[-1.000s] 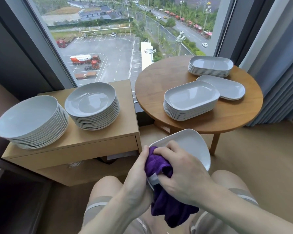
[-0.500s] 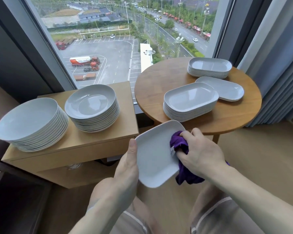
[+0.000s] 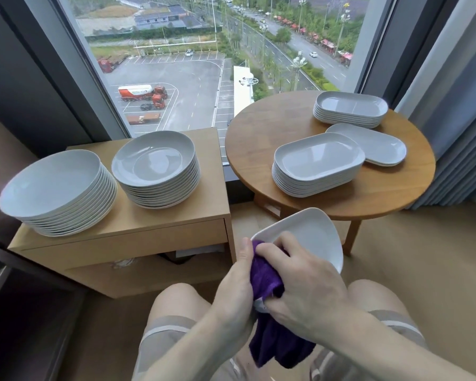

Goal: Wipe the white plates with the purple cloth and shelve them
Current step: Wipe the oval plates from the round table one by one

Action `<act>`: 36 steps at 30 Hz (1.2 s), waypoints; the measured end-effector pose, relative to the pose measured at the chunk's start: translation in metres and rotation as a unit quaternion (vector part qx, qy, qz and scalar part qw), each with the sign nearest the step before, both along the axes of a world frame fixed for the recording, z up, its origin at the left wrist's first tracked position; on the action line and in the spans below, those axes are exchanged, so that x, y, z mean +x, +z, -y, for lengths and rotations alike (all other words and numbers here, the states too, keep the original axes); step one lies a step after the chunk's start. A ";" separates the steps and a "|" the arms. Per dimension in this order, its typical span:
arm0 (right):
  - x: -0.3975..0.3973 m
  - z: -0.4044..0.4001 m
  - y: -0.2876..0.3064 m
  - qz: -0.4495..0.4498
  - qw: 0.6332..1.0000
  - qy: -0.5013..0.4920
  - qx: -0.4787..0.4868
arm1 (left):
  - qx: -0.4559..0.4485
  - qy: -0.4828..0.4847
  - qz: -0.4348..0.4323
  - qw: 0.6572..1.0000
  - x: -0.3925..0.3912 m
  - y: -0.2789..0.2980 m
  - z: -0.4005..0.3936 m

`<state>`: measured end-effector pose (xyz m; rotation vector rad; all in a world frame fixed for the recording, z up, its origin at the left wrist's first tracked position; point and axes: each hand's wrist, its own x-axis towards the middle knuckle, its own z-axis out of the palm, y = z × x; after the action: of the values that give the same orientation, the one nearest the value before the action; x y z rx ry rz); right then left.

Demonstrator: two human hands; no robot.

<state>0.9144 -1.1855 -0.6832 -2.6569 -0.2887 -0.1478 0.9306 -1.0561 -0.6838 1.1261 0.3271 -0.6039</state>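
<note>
I hold a white plate (image 3: 311, 237) tilted over my lap. My left hand (image 3: 237, 290) grips its near left edge, thumb on top. My right hand (image 3: 300, 287) presses the purple cloth (image 3: 264, 281) against the plate's near part; the cloth's loose end hangs down between my knees. Much of the plate is hidden under hands and cloth. A stack of white oblong plates (image 3: 316, 166) sits on the round table (image 3: 259, 138), with a second stack (image 3: 349, 108) behind it and one or two plates (image 3: 374, 144) lying between.
Two stacks of round white plates (image 3: 58, 193) (image 3: 157, 169) stand on a low wooden cabinet (image 3: 138, 232) at left, with an open shelf beneath. A large window is ahead, grey curtains at right. My bare knees frame the floor below.
The plate had swung up and left with the cloth at its right edge. Now it is back low over my lap, tilted away, with the cloth on its near side.
</note>
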 end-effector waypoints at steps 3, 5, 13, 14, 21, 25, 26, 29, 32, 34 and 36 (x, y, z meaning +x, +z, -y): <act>0.009 0.009 0.002 0.024 0.999 -0.042 -0.004 | -0.006 -0.016 0.023 1.000 0.002 -0.002 0.002; 0.016 0.014 0.001 0.027 0.997 -0.069 -0.017 | 0.011 -0.019 0.037 0.999 0.003 -0.002 0.001; 0.045 0.058 0.003 -0.072 0.979 -0.185 -0.042 | 0.068 -0.027 0.144 0.987 0.008 0.003 -0.010; 0.046 0.060 0.001 -0.085 0.978 -0.185 -0.050 | 0.073 -0.014 0.154 0.985 0.012 0.004 -0.013; 0.027 0.024 -0.008 -0.111 0.990 -0.034 -0.082 | 0.038 0.049 0.140 0.988 0.021 0.006 -0.019; 0.006 0.002 -0.006 -0.096 0.993 0.054 -0.050 | 0.043 0.073 0.091 0.992 0.019 0.002 -0.014; 0.002 -0.002 -0.006 -0.093 0.992 0.072 -0.041 | 0.045 0.074 0.083 0.993 0.017 0.001 -0.014; -0.003 -0.006 -0.005 -0.062 0.993 0.093 -0.025 | 0.039 0.043 0.053 0.997 0.010 -0.002 -0.010; 0.001 -0.002 -0.001 -0.035 0.996 0.082 -0.030 | 0.014 0.007 0.024 1.000 0.004 -0.004 -0.006; 0.006 0.002 0.002 -0.015 0.997 0.059 -0.036 | 0.017 -0.018 0.033 0.999 0.003 -0.005 -0.002; 0.014 0.009 0.004 -0.010 0.999 0.027 -0.036 | 0.036 -0.019 0.056 0.998 0.003 -0.004 0.001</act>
<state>0.9286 -1.1941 -0.6790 -2.7173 -0.3641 -0.0950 0.9337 -1.0568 -0.6876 1.2322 0.2323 -0.5640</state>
